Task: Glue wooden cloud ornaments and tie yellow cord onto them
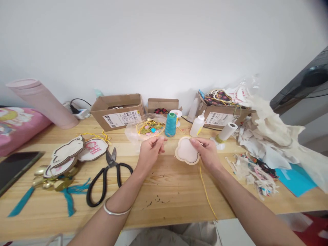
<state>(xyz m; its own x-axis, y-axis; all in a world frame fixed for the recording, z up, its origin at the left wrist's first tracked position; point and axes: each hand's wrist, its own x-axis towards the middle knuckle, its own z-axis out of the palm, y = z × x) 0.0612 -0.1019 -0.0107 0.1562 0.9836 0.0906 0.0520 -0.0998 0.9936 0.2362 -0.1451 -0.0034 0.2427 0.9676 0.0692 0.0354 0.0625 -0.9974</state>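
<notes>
Wooden worktop under a bare white wall, craft clutter pushed to the edges so the middle stays free. My right hand pinches the cloud-shaped wooden frame by its rim, tilting it up; a yellow cord trails off below. My left hand is closed, fingertips together, perhaps on cord; I cannot tell. Black scissors lie near.

scissors left of left hand, thread spool behind hands, glue bottle right of spool, wooden piece in right hand
</notes>
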